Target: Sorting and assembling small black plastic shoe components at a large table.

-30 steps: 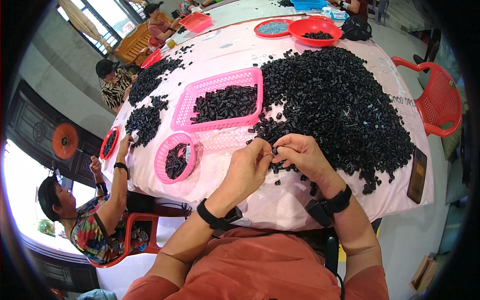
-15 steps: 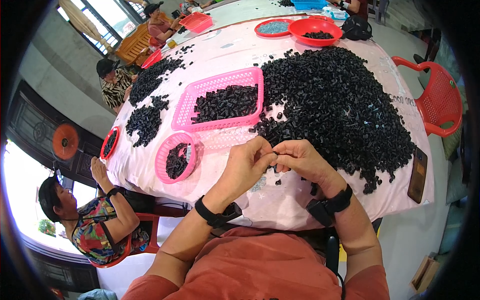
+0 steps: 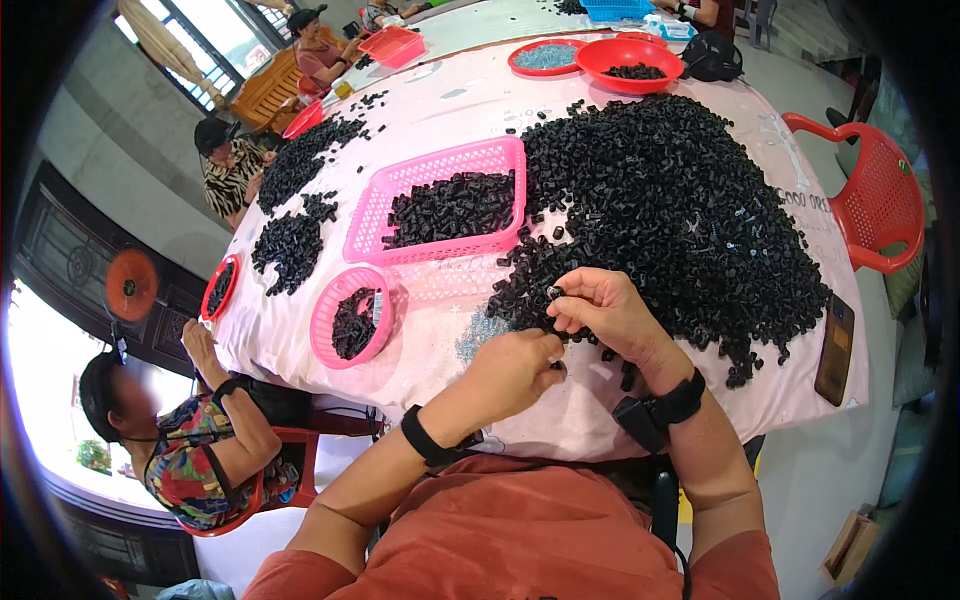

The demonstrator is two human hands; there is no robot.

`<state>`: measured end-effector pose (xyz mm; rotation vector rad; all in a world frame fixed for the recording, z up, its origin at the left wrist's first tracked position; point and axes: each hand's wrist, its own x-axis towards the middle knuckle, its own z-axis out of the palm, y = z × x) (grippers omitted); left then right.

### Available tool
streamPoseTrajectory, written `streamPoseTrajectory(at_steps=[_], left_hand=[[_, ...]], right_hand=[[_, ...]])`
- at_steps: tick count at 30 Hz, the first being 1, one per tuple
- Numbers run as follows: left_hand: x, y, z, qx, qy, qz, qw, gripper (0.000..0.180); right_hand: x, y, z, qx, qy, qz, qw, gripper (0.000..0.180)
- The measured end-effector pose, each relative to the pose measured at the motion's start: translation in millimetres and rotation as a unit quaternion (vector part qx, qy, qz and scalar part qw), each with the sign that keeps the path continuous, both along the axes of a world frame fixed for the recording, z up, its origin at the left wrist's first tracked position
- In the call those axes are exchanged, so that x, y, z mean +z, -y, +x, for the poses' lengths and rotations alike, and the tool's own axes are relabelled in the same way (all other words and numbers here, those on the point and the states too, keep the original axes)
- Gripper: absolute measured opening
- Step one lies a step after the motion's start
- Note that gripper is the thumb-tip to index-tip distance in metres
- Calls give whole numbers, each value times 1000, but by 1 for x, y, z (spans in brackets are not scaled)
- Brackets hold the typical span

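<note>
My right hand point(image 3: 608, 312) is raised over the near edge of a big heap of small black plastic parts point(image 3: 650, 200). Pinched between its thumb and forefinger is a small black plastic part point(image 3: 555, 292). Lower and to the left, my left hand point(image 3: 512, 372) is close to the cloth with its fingers curled together. A dark bit shows by its fingertips, but I cannot make out what it holds. Beside that hand lies a small spread of silvery-blue metal pieces point(image 3: 478, 334), probably screws, partly covered by black parts.
A pink rectangular basket point(image 3: 435, 250) and a round pink basket point(image 3: 385, 335) hold black parts at left. A phone point(image 3: 836, 350) lies at the right edge, near a red chair point(image 3: 880, 200). Red bowls point(image 3: 630, 60) stand at the back. A person point(image 3: 215, 430) sits at left.
My hands were together, fingers meeting at a small part. Now they are apart: the left has dropped down toward the cloth, the right still holds the part. The metal pieces are more exposed.
</note>
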<state>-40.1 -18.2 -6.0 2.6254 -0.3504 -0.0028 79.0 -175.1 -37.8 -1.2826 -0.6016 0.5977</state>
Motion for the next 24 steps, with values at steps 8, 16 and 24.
streamPoseTrajectory(at_steps=[8, 16, 24], left_hand=[[-10, 0, 1, -43, 40, 6, 998, 11], [24, -14, 14, 143, 58, -147, 977, 22], [25, -8, 19, 77, 146, -99, 981, 20]], right_hand=[[-1, -1, 0, -6, 5, -8, 1000, 16], [-7, -2, 0, 1, -5, 2, 1000, 16], [-4, -2, -2, 7, -4, -6, 1000, 15]])
